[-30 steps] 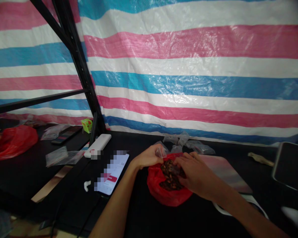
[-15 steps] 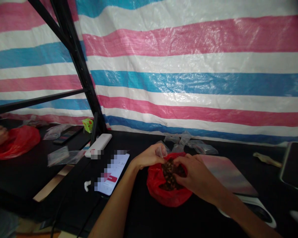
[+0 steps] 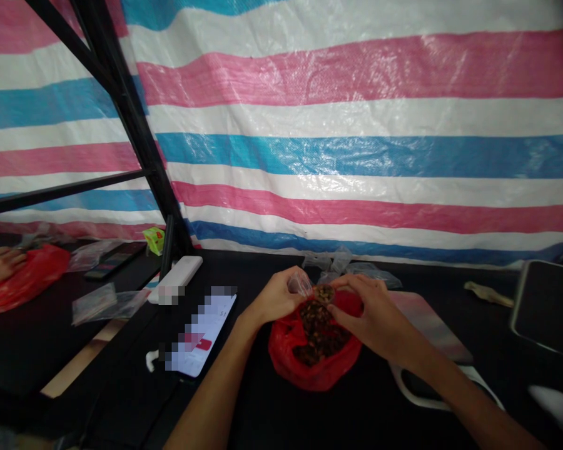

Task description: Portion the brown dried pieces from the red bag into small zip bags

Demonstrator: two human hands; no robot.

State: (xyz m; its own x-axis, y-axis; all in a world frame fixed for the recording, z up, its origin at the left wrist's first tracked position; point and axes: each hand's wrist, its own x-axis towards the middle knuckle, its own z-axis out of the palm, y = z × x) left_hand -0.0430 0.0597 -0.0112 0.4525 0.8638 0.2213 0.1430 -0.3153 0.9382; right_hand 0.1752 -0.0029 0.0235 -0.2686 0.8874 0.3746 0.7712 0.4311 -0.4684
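A red plastic bag [image 3: 286, 362] lies open on the black table, with small dark-brown dried pieces [image 3: 316, 337] inside. Over its far rim, my right hand [image 3: 368, 309] has thumb and fingers closed around a small round cup [image 3: 324, 292] filled with the brown pieces. My left hand [image 3: 281, 297] is just left of the cup, its fingers closed on a small clear plastic bag [image 3: 301, 284]. The bag's mouth faces the cup; whether they touch is unclear.
A scale with a shiny plate [image 3: 426, 322] stands right of my right hand. Left are a lit phone [image 3: 206, 337], an earphone [image 3: 151, 360] and a white power bank [image 3: 176, 279]. Clear bags [image 3: 340, 262] lie behind. Another person's hand [image 3: 2, 265] rests at a red bag, far left.
My right hand has risen from the brown pieces to the far rim, bringing up the filled cup beside the clear bag. The view has shifted slightly right.
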